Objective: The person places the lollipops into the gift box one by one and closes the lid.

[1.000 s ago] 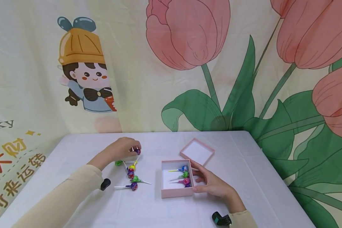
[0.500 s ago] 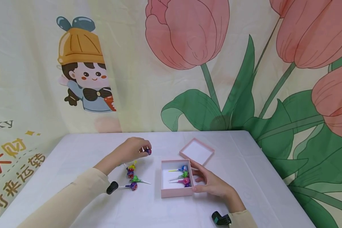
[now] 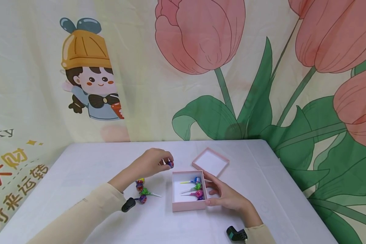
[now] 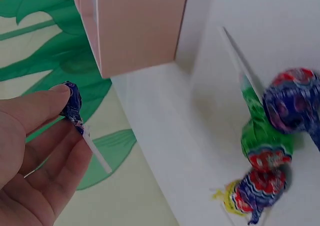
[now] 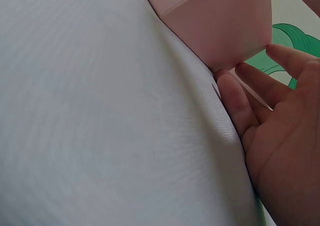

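Observation:
My left hand [image 3: 154, 161] pinches a dark blue and purple wrapped lollipop [image 4: 74, 106] between thumb and fingers, its white stick pointing down in the left wrist view. It is held above the table, left of and behind the open pink box [image 3: 189, 206]. Inside the box, lollipops with blue, green [image 3: 197, 187] and pink [image 3: 197, 194] wrappers lie in a column along the right wall, sticks to the left. At the box's right side rests my right hand [image 3: 228, 196], index finger at the back corner and thumb near the front corner; its fingertips touch the wall [image 5: 225, 31].
Left of the box lie more lollipops: a green one [image 3: 144, 191], a purple one [image 3: 142, 199], and a red-blue one [image 3: 139, 185] beside a yellow one. The pink box lid [image 3: 210, 162] lies upturned behind the box. A printed tulip cloth [image 3: 140, 84] hangs behind the table.
My left hand has carried the lollipop rightward from the loose pile, toward the box. The right hand and the box have stayed in place.

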